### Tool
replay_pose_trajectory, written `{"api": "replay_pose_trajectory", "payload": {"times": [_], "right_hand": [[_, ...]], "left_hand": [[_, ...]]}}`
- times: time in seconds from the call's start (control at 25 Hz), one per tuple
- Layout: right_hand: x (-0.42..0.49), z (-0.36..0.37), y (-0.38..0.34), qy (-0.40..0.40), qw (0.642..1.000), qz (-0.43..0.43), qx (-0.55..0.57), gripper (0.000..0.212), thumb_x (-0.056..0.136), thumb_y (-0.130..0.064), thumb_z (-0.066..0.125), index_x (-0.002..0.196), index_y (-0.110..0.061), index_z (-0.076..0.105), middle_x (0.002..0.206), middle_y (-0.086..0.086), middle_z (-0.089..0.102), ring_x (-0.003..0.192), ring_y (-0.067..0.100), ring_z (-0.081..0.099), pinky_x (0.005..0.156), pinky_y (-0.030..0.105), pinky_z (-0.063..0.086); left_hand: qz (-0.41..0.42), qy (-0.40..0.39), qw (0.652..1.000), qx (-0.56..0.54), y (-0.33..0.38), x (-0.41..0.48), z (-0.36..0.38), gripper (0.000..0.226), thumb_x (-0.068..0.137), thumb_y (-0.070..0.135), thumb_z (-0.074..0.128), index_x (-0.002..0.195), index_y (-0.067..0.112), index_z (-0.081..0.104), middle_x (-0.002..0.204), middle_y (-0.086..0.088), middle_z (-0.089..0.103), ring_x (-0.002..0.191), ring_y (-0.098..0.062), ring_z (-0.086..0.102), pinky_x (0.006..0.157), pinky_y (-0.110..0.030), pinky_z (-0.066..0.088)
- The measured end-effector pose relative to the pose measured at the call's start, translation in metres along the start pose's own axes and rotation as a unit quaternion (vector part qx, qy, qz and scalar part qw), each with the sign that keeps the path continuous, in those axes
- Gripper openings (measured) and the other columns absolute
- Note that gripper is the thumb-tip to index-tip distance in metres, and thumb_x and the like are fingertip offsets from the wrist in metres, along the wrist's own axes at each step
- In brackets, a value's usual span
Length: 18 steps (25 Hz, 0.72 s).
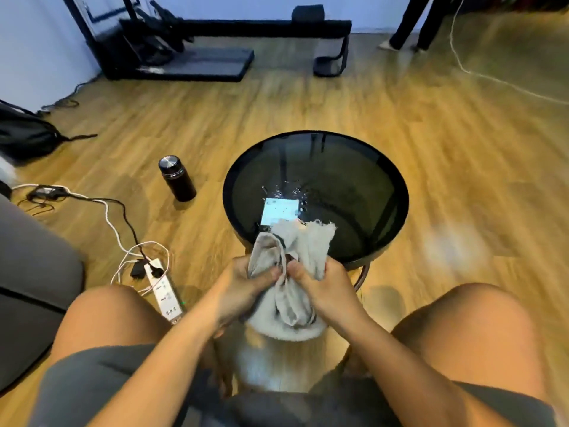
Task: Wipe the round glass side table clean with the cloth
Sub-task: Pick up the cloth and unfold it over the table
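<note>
Grey cloth (303, 241), seemingly bunched, between hands (246, 288) (328, 288)

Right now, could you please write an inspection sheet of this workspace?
Surface: round glass side table, dark, with wet-looking splashes and a bright square patch near the middle.
Job's things: cloth, bunched, its far end over the table's near edge.
Clutter: black bottle, upright on the floor left of the table.
Hands: left hand and right hand both grip the cloth.
Cables: power strip with plugs and loose cables on the floor at left.
Surroundings: wooden floor; black exercise machine by the wall; a person's legs far right.
</note>
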State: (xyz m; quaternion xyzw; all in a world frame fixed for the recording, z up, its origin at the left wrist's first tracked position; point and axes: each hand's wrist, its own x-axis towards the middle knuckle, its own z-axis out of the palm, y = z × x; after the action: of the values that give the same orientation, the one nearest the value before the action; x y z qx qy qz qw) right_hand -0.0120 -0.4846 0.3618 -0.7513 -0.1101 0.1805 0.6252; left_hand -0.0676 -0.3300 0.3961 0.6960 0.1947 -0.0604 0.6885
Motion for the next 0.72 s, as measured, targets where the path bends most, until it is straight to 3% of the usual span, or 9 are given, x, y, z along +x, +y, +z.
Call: {"api": "replay_pose_trajectory", "payload": {"times": [0.12, 0.2, 0.28, 0.36, 0.44, 0.52, 0.64, 0.72], "right_hand": [[-0.008, -0.005, -0.013, -0.001, 0.998, 0.007, 0.069, 0.035, 0.079, -0.044, 0.071, 0.104, -0.021, 0.068, 0.091, -0.008, 0.074, 0.086, 0.002, 0.071, 0.068, 0.015, 0.053], [0.0, -0.004, -0.015, 0.041, 0.987, 0.03, 0.155, 0.038, 0.077, -0.042, 0.072, 0.104, -0.015, 0.068, 0.092, -0.002, 0.075, 0.087, 0.005, 0.072, 0.071, 0.019, 0.055], [0.016, -0.007, -0.009, 0.079, 0.959, 0.069, 0.264, 0.036, 0.084, -0.03, 0.072, 0.113, -0.009, 0.066, 0.104, 0.007, 0.075, 0.101, 0.017, 0.071, 0.082, 0.028, 0.056], [0.033, -0.014, -0.005, 0.105, 0.909, 0.113, 0.388, 0.036, 0.089, -0.013, 0.069, 0.123, -0.004, 0.062, 0.115, 0.014, 0.071, 0.112, 0.027, 0.066, 0.086, 0.034, 0.055], [0.046, -0.024, -0.001, 0.111, 0.876, 0.137, 0.449, 0.041, 0.088, -0.005, 0.066, 0.129, -0.006, 0.058, 0.121, 0.014, 0.067, 0.115, 0.029, 0.063, 0.093, 0.042, 0.053], [0.051, -0.034, 0.002, 0.13, 0.867, 0.136, 0.461, 0.045, 0.087, -0.004, 0.067, 0.131, -0.007, 0.058, 0.124, 0.014, 0.065, 0.117, 0.03, 0.062, 0.1, 0.047, 0.05], [0.049, -0.045, 0.008, 0.18, 0.87, 0.147, 0.435, 0.038, 0.087, -0.02, 0.07, 0.122, -0.008, 0.062, 0.119, 0.011, 0.069, 0.113, 0.026, 0.065, 0.1, 0.048, 0.05], [0.047, -0.05, 0.011, 0.18, 0.871, 0.159, 0.428, 0.045, 0.085, -0.031, 0.071, 0.121, -0.008, 0.062, 0.117, 0.01, 0.071, 0.11, 0.025, 0.067, 0.098, 0.046, 0.051]], "left_hand": [[-0.041, 0.077, 0.991, -0.102, -0.001, -0.009, -0.001, 0.015, 0.094, 0.005, 0.054, 0.097, 0.005, 0.069, 0.087, -0.012, 0.076, 0.08, -0.022, 0.073, 0.078, -0.037, 0.058], [-0.065, 0.114, 0.962, -0.239, 0.0, -0.009, -0.011, 0.027, 0.096, 0.006, 0.048, 0.09, 0.007, 0.074, 0.089, -0.013, 0.076, 0.079, -0.02, 0.074, 0.074, -0.037, 0.06], [-0.068, 0.131, 0.922, -0.359, -0.001, -0.006, -0.022, 0.034, 0.097, 0.011, 0.044, 0.085, 0.009, 0.077, 0.088, -0.009, 0.077, 0.077, -0.018, 0.074, 0.067, -0.033, 0.061], [-0.069, 0.139, 0.897, -0.413, -0.005, 0.0, -0.03, 0.026, 0.099, 0.014, 0.045, 0.098, 0.012, 0.071, 0.09, -0.006, 0.076, 0.077, -0.016, 0.074, 0.062, -0.031, 0.061], [-0.068, 0.139, 0.903, -0.402, -0.012, 0.007, -0.035, 0.022, 0.099, 0.016, 0.046, 0.105, 0.014, 0.068, 0.097, -0.004, 0.075, 0.083, -0.016, 0.074, 0.072, -0.035, 0.061], [-0.057, 0.139, 0.919, -0.365, -0.017, 0.012, -0.038, 0.024, 0.097, 0.013, 0.048, 0.11, 0.016, 0.068, 0.104, -0.005, 0.073, 0.09, -0.017, 0.072, 0.079, -0.036, 0.057], [-0.069, 0.117, 0.935, -0.327, -0.021, 0.017, -0.042, 0.024, 0.095, 0.01, 0.049, 0.111, 0.016, 0.067, 0.107, -0.009, 0.072, 0.092, -0.022, 0.072, 0.078, -0.039, 0.059], [-0.095, 0.09, 0.944, -0.303, -0.022, 0.019, -0.044, 0.022, 0.095, 0.015, 0.051, 0.111, 0.016, 0.067, 0.107, -0.009, 0.074, 0.096, -0.025, 0.072, 0.08, -0.044, 0.057]]}}
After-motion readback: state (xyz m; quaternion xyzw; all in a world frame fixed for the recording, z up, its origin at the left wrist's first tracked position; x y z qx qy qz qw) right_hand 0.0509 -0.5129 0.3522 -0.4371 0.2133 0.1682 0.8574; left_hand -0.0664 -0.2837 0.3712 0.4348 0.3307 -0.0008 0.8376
